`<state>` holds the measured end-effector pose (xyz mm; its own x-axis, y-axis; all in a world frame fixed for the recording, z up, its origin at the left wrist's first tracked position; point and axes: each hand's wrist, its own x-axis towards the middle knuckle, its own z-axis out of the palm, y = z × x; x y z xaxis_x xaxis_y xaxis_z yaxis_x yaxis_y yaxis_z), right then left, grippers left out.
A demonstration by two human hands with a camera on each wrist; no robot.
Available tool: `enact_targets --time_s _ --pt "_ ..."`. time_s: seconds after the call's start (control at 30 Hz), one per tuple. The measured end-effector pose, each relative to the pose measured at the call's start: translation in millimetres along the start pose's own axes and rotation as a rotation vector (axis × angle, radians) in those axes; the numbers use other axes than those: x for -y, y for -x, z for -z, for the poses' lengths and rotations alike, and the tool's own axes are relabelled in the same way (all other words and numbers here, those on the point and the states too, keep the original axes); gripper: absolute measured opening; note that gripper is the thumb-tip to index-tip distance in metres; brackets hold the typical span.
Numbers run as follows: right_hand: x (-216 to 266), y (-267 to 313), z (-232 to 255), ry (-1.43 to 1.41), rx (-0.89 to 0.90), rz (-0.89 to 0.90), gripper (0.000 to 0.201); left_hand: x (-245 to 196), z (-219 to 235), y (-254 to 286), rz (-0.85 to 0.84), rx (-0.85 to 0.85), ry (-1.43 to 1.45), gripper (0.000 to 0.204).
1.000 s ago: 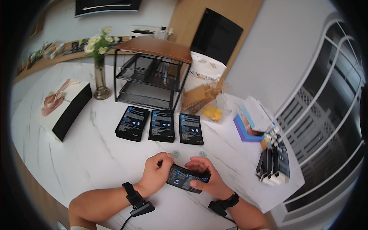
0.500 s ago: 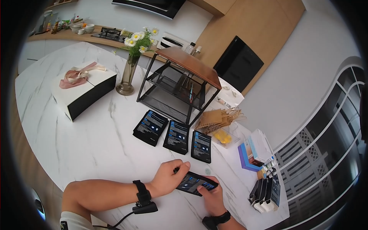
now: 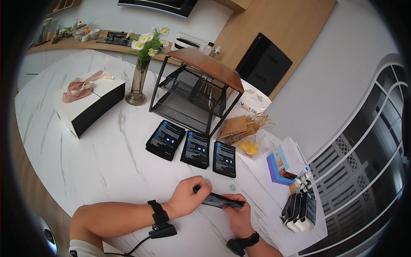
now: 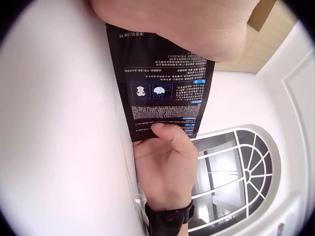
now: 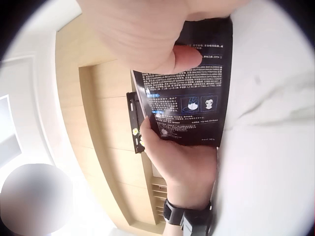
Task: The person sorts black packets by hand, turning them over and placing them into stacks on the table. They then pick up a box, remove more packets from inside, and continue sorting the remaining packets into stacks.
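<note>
My left hand (image 3: 188,197) grips the left end of a black face mask packet (image 3: 217,200) printed with white and blue text. At its other end my right hand (image 3: 239,220) holds it, with the thumb (image 4: 170,132) lying on the printed side in the left wrist view. The packet is tilted above the white table and shows nearly edge-on from the head. Small face drawings (image 5: 199,104) are printed on it. Beyond the hands lie three stacks of like packets: a left stack (image 3: 166,139), a middle stack (image 3: 196,150) and a right stack (image 3: 224,159).
A two-tier mesh rack (image 3: 195,92) stands behind the stacks, beside a flower vase (image 3: 136,88). To the left is a white box (image 3: 92,105) with a ribbon. Paper bags (image 3: 239,128), stacked boxes (image 3: 287,160) and small black cartons (image 3: 299,210) line the right side.
The view has swung round, then settled. The packet has tipped from showing its printed face to nearly edge-on, and my right fingers have closed in around its end.
</note>
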<state>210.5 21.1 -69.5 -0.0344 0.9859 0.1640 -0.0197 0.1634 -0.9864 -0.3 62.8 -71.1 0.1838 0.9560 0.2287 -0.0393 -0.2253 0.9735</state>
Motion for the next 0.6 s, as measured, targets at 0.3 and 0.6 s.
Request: enact_targets --time_s 0.3,0.6 --pt "-6 -3 7 0.038 0.043 0.044 0.031 -1 1 0 -0.082 -0.036 -0.018 0.034" --pt "-6 -1 1 -0.077 -0.065 0.065 0.035 -2 2 -1 0.005 0.010 -0.041 0.028"
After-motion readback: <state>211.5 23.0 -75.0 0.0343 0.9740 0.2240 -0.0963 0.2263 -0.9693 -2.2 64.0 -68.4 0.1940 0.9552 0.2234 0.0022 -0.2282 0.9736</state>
